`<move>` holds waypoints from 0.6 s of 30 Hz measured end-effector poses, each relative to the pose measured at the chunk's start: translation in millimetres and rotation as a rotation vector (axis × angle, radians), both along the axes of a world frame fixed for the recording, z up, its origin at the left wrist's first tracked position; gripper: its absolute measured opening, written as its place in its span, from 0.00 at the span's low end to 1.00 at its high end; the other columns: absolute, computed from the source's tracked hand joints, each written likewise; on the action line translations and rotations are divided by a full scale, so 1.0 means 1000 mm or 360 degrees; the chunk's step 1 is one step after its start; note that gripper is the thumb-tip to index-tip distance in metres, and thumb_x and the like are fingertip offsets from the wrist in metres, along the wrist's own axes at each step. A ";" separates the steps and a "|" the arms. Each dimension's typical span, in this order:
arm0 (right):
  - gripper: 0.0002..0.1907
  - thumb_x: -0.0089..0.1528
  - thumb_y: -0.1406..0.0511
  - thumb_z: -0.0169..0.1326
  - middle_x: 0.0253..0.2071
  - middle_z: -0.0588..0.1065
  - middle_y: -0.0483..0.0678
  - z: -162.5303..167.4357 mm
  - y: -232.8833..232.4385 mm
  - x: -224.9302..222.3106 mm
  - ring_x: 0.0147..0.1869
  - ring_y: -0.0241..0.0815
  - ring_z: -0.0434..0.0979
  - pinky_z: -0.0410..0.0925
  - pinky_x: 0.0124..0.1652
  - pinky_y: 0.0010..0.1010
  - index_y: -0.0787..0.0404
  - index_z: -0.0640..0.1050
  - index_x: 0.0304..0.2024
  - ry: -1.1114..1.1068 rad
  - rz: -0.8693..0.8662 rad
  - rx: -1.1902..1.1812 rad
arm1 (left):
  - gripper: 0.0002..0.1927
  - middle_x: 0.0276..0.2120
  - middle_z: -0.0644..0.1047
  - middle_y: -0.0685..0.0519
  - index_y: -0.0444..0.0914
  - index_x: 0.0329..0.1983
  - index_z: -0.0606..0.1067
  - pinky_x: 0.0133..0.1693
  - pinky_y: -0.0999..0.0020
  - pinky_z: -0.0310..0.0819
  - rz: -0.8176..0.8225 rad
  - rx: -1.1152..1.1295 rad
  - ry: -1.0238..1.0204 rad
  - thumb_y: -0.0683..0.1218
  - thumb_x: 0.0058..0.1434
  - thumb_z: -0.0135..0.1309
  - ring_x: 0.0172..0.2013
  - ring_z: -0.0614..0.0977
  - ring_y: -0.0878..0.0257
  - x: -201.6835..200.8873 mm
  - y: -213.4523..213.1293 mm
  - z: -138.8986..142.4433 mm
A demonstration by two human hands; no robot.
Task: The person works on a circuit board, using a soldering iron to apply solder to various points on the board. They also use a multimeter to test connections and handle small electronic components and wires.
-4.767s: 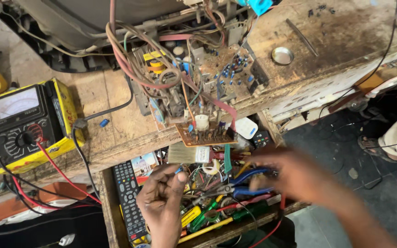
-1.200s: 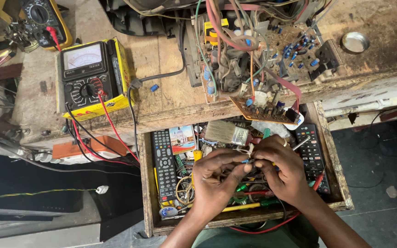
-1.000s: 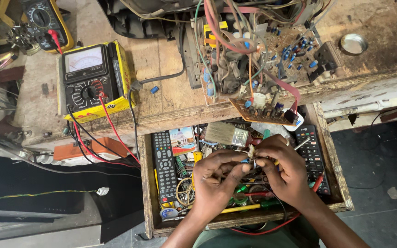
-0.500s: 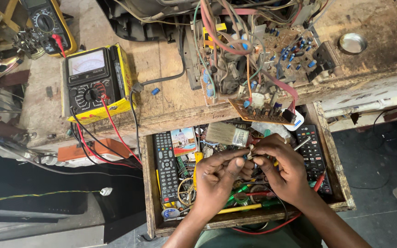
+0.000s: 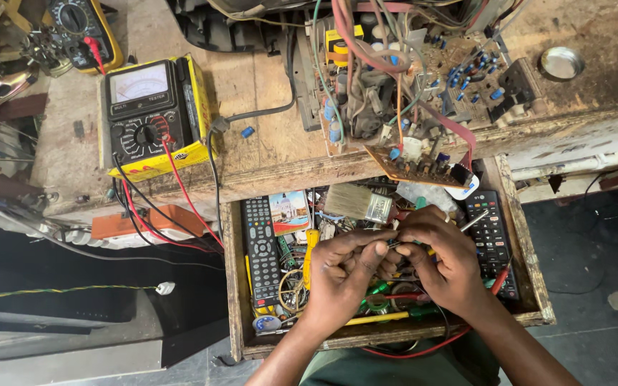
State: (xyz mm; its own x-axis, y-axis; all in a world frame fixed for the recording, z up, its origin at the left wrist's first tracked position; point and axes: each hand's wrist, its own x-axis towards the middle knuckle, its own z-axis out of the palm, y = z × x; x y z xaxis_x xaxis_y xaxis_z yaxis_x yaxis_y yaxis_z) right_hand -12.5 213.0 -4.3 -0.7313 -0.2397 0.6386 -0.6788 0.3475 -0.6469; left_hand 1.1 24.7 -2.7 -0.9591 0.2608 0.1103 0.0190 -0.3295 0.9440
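My left hand and my right hand meet fingertip to fingertip over an open wooden drawer crammed with tools and parts. Together they pinch a small dark part between thumbs and forefingers; it is too small to identify. Just beyond my fingers lies a flat paint brush. A circuit board thick with wires and components sits on the bench above the drawer, its near corner hanging over the edge.
Two remote controls lie at the drawer's left and right sides. A yellow analog multimeter with red and black leads stands on the wooden bench. A small metal dish rests far right.
Both hands moved into the drawer and came together on a small part. In the last second they have stayed closed on it, with only slight finger movement; my view drifted a little.
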 end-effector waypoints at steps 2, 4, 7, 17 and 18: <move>0.12 0.59 0.75 0.61 0.40 0.75 0.51 0.000 0.000 0.001 0.46 0.49 0.78 0.71 0.47 0.39 0.66 0.75 0.43 0.0026 -0.0005 0.0020 | 0.12 0.35 0.83 0.49 0.28 0.54 0.79 0.37 0.73 0.82 0.0020 -0.0038 -0.0038 0.40 0.72 0.53 0.33 0.83 0.69 0.001 0.001 0.000; 0.12 0.58 0.76 0.60 0.39 0.76 0.52 -0.001 0.000 0.002 0.45 0.49 0.78 0.71 0.45 0.38 0.66 0.75 0.43 0.0025 -0.0038 0.0053 | 0.12 0.34 0.83 0.50 0.28 0.53 0.79 0.36 0.73 0.82 0.0027 -0.0057 -0.0045 0.40 0.72 0.53 0.33 0.83 0.69 0.002 0.001 0.000; 0.14 0.55 0.81 0.57 0.39 0.75 0.52 -0.005 0.002 0.003 0.44 0.48 0.78 0.71 0.43 0.36 0.67 0.75 0.42 0.0010 -0.0051 0.0046 | 0.11 0.34 0.82 0.50 0.28 0.52 0.79 0.34 0.74 0.82 0.0021 -0.0011 -0.0051 0.40 0.72 0.53 0.32 0.83 0.69 0.002 0.002 -0.003; 0.23 0.44 0.84 0.45 0.39 0.77 0.53 -0.012 0.009 0.003 0.44 0.51 0.79 0.72 0.41 0.35 0.68 0.75 0.41 0.0031 -0.0072 0.0158 | 0.10 0.34 0.83 0.47 0.27 0.50 0.78 0.34 0.72 0.81 0.0076 0.0236 -0.0240 0.39 0.71 0.53 0.30 0.82 0.67 0.008 0.013 -0.011; 0.21 0.47 0.83 0.47 0.39 0.76 0.53 -0.013 0.008 0.004 0.44 0.49 0.78 0.71 0.42 0.34 0.68 0.75 0.42 0.0019 -0.0063 0.0119 | 0.10 0.34 0.83 0.47 0.27 0.50 0.79 0.35 0.72 0.82 0.0083 0.0230 -0.0247 0.39 0.71 0.54 0.30 0.83 0.67 0.007 0.013 -0.010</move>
